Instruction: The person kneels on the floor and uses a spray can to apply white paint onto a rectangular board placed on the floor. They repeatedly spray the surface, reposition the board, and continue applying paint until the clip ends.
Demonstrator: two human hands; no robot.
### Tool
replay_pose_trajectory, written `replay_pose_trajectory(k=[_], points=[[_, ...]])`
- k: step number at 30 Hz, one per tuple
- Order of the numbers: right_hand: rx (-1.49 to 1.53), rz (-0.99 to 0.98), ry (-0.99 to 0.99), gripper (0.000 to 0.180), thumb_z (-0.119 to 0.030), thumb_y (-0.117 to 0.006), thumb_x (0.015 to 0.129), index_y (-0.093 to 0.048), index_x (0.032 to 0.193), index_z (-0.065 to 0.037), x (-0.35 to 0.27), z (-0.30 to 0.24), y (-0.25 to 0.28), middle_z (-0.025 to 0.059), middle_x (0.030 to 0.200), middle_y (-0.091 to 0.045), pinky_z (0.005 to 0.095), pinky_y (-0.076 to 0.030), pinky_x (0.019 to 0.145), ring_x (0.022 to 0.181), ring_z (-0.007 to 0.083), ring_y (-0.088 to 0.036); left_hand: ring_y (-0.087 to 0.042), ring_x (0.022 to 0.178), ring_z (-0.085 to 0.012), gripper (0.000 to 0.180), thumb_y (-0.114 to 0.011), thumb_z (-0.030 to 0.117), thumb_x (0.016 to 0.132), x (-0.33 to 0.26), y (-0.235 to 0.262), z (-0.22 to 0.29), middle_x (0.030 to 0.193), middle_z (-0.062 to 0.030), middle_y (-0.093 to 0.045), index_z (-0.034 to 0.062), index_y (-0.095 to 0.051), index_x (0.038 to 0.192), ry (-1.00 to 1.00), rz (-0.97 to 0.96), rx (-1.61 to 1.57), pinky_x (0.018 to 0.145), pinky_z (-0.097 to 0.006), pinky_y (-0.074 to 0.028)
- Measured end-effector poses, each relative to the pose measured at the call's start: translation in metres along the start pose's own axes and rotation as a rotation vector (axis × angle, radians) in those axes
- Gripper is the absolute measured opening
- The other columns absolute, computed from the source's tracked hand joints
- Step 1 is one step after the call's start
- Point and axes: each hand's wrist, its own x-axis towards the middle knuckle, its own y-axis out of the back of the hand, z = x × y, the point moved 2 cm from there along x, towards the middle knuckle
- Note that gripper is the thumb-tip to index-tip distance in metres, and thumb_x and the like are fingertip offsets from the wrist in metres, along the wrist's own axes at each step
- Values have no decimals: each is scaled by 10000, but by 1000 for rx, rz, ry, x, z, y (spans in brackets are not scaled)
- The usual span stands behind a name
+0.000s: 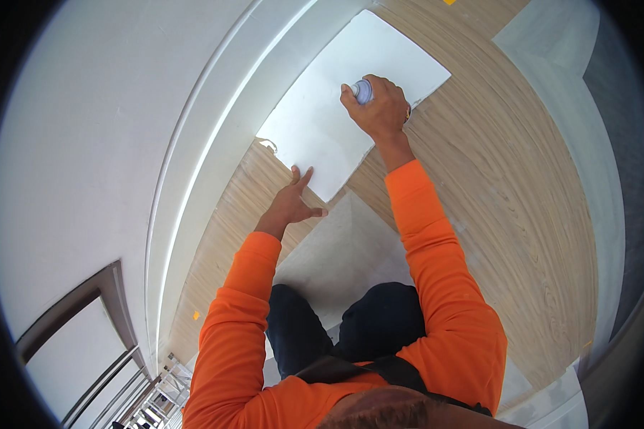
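A white rectangular board or sheet (322,121) with ragged edges lies flat on a wood-grain surface, close along the white wall. My right hand (383,111) is over its right part, fingers wrapped round a small pale-blue, rounded thing with a whitish end (363,91). Its exact kind I cannot make out, as my palm hides much of it. My left hand (293,202) is open at the sheet's near end. Two of its fingertips touch the edge there, and the thumb points to the right.
The wood-grain surface (501,193) stretches to the right, bordered by a pale covering (587,143). A greyish sheet (343,250) lies before my knees. White moulding (215,121) runs along the wall on the left. A dark frame (71,307) and metal rails (104,386) stand at lower left.
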Motion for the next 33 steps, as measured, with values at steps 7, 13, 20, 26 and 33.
replay_pose_trajectory(k=[7, 13, 20, 26, 33], points=[[22, 53, 3, 411, -394, -848, 749, -710, 932, -52, -2, -1, 13, 131, 818, -722, 459, -556, 693, 741, 343, -690, -344, 1486, -442, 1320, -950, 492, 633, -1, 2, 2, 1678, -304, -19, 192, -171, 1655, -13, -23, -20, 1220, -441, -347], [-20, 6, 7, 408, -404, -842, 748, -701, 906, -54, -4, 1, 1, 124, 793, -710, 454, -544, 674, 722, 337, -679, -421, 1455, -402, 1323, -958, 476, 614, 0, 0, -3, 1695, -263, -23, 199, -188, 1653, -9, 4, 26, 1193, -421, -398], [121, 173, 46, 414, -424, -836, 748, -683, 867, -58, 10, -7, 17, 112, 751, -689, 457, -521, 644, 691, 324, -663, -412, 1460, -400, 1319, -956, 485, 618, 1, 0, -3, 1697, -257, -22, 202, -190, 1653, -7, -4, 11, 1197, -424, -393], [-1, -9, -45, 412, -407, -845, 758, -710, 921, -54, -8, 4, 17, 131, 831, -722, 455, -556, 695, 769, 352, -685, -395, 1472, -395, 1319, -961, 465, 619, 0, -1, -5, 1695, -261, -25, 192, -188, 1653, -2, -2, 8, 1201, -421, -386], [-55, -83, -46, 403, -416, -822, 777, -691, 874, -48, 1, 5, 1, 132, 813, -716, 480, -541, 687, 730, 341, -678, -389, 1473, -405, 1339, -964, 479, 609, 2, 1, -1, 1688, -282, -36, 168, -183, 1652, -12, 5, 15, 1199, -416, -385]])
